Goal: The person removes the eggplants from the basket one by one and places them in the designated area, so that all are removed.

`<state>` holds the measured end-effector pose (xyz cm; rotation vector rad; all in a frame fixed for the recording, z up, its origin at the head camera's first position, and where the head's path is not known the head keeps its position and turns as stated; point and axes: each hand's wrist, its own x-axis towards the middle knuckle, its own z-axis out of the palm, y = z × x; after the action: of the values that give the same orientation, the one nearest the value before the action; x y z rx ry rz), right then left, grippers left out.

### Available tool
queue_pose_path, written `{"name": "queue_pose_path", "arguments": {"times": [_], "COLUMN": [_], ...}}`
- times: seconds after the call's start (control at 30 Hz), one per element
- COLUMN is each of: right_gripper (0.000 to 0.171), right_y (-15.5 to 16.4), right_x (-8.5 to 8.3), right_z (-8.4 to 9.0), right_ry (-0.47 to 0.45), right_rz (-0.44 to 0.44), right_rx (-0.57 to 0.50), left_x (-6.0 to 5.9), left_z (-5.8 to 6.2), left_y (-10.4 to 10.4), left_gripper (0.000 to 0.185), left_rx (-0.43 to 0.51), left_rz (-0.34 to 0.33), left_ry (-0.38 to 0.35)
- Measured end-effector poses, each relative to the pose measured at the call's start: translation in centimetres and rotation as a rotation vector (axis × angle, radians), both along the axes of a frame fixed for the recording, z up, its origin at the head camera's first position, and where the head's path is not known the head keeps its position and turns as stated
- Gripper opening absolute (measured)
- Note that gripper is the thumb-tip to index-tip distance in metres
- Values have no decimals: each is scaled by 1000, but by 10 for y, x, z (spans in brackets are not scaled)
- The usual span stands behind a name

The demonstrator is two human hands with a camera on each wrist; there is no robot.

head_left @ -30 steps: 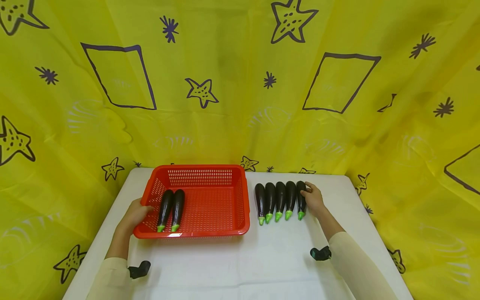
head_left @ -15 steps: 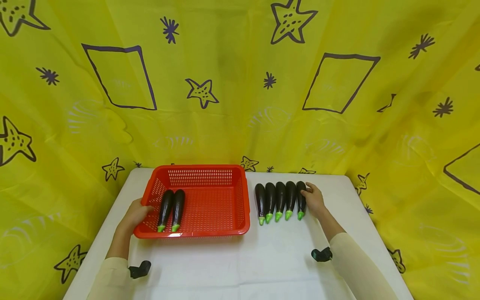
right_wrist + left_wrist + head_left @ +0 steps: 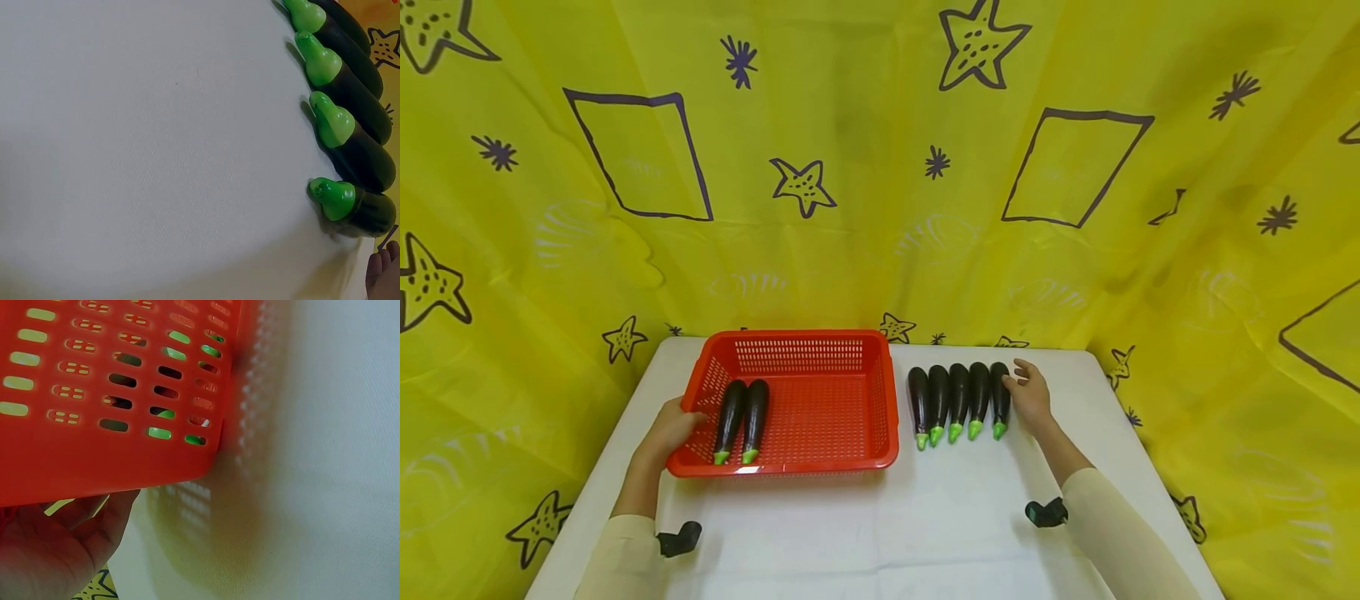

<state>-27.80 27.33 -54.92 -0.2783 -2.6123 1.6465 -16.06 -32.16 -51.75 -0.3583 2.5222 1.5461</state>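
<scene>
Right hand [image 3: 1028, 397] lifted slightly, beside rightmost eggplant [image 3: 1000, 398]

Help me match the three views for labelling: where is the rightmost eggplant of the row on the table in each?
Head: rightmost eggplant right of centre, right hand beside it.
Left wrist: not in view; only the red basket.
Right wrist: lower right, green stem pointing left.
Shared landmark: white tablecloth.
</scene>
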Motion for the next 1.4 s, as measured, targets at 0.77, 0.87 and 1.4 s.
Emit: {"name": "queue_pose_path", "arguments": {"times": [0.77,0.87,1.4], "right_gripper": [56,55,52], "right_y": [-72,-88,-133], "right_x": [40,54,63], "right_z": [31,50,41], "right_ry": [115,111,173], "right_rz": [182,217,312], "right_rx": [-150,-173,-252], "left_x": [0,0,1], "left_z": [0,0,1], "left_y": [0,0,0], "left_gripper": [40,41,41], "left_rx": [7,9,16], "left_rz": [-5,-5,-5], "left_ry": [-4,-7,4]}}
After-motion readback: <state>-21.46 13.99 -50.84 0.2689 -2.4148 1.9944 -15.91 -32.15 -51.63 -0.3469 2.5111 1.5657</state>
